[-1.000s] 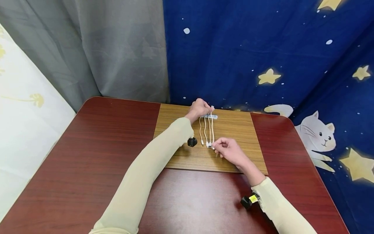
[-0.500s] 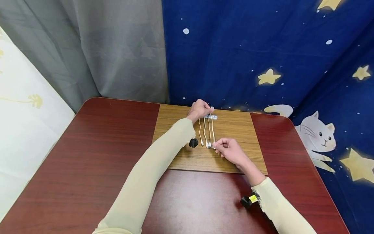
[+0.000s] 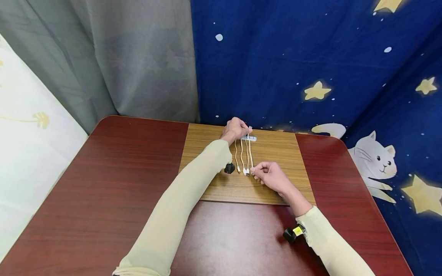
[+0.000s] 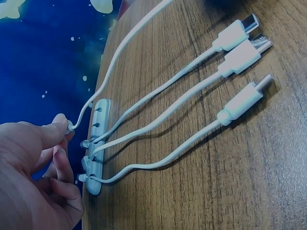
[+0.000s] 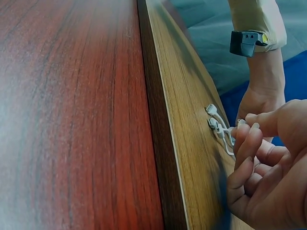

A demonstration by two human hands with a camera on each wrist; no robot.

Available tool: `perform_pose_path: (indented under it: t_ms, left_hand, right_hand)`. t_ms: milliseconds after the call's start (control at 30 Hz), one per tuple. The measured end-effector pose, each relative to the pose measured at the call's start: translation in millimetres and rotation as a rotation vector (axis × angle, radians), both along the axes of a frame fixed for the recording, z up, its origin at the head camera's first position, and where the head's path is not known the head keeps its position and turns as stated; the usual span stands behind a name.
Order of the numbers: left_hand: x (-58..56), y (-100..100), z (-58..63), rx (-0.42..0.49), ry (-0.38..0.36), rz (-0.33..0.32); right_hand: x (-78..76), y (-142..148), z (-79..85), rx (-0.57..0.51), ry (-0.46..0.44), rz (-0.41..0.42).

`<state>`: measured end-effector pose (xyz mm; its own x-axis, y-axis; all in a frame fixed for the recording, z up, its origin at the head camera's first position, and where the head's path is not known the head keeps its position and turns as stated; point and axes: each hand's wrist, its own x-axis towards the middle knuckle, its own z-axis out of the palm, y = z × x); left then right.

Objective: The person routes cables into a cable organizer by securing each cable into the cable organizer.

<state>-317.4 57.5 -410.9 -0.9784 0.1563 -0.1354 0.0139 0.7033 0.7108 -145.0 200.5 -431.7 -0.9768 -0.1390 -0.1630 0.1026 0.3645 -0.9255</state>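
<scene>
My left hand [image 3: 236, 129] pinches one end of a white charging cable [image 4: 115, 52] between thumb and fingertips, just beyond a pale cable-clip strip [image 4: 99, 117]. The cable passes above the strip, apart from its slots in the left wrist view. Near the cable's other end, my right hand [image 3: 272, 177] pinches it, with the connector mostly hidden by the fingers. Three more white cables [image 4: 182, 105] lie side by side with their necks in the strip's slots. Their connectors [image 4: 242, 103] rest on the wood board, pointing towards me.
The wood-grain board [image 3: 283, 153] lies at the far side of a dark red table [image 3: 138, 161]. A blue curtain [image 3: 255, 69] and a grey curtain [image 3: 145, 61] hang right behind the table's far edge. Black wrist cameras [image 3: 289, 235] sit on both sleeves.
My left forearm has shifted slightly to the right. Both hands keep their pinch on the cable in nearly the same places.
</scene>
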Motion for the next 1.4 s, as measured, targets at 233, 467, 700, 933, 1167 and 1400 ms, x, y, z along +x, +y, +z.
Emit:
perform_pose_path:
  t_ms: [233, 467, 700, 933, 1167, 1400]
  left_hand:
    - [-3.0, 2.3, -2.6, -0.001, 0.000, -0.012]
    - [-4.8, 5.0, -8.4, -0.031, -0.007, 0.013]
    - [-6.8, 11.9, -11.8, -0.055, 0.004, 0.016]
    - [-4.1, 14.8, -14.9, -0.078, 0.025, 0.004]
    - [-5.0, 19.1, -18.7, -0.089, 0.031, 0.018]
    - [-5.9, 22.3, -19.4, -0.094, 0.045, 0.019]
  right_hand:
    - [-0.2, -2.8, 3.7, -0.013, 0.008, 0.005]
    - [-1.2, -0.1, 5.1, 0.037, 0.006, -0.021]
    - [4.5, -4.2, 18.9, 0.070, -0.005, -0.014]
    - [-0.5, 4.3, 6.6, 0.070, -0.023, -0.029]
    - [-2.3, 8.0, 6.1, 0.104, -0.029, -0.035]
    - [-3.2, 9.4, 5.5, 0.118, -0.034, -0.042]
